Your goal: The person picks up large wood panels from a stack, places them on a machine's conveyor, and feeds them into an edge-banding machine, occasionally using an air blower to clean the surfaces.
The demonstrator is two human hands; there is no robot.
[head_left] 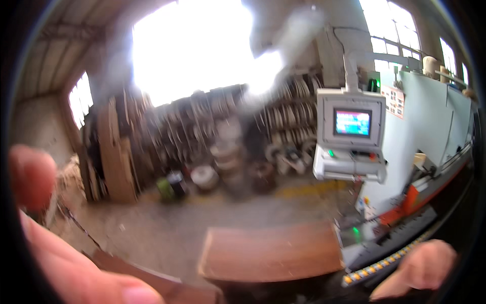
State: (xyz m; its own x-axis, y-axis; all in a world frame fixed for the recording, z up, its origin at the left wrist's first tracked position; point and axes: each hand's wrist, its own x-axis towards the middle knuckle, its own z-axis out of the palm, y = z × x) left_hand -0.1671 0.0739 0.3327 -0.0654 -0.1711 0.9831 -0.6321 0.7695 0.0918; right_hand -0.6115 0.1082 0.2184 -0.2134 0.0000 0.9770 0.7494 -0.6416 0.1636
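My left hand (76, 268) is very close to the camera at the left edge, large and blurred. Its fingers are spread apart, and nothing shows between them. At the lower right, my right hand (425, 266) is beside a strip of yellow-and-white rollers (382, 262) along the machine's edge. That hand looks rounded, but blur hides its fingers, so whether it grips anything is unclear. A brown wood-grain panel (273, 251) lies flat in front of me, between the two hands and apart from both. Part of another brown panel (152, 276) shows near my left fingertips.
A grey control box (350, 129) with a lit screen hangs at the right, before a long pale machine (430, 111) with an orange-edged bed. Racks of coiled edging rolls (202, 116) line the back wall. Upright boards (115, 157) lean at the left.
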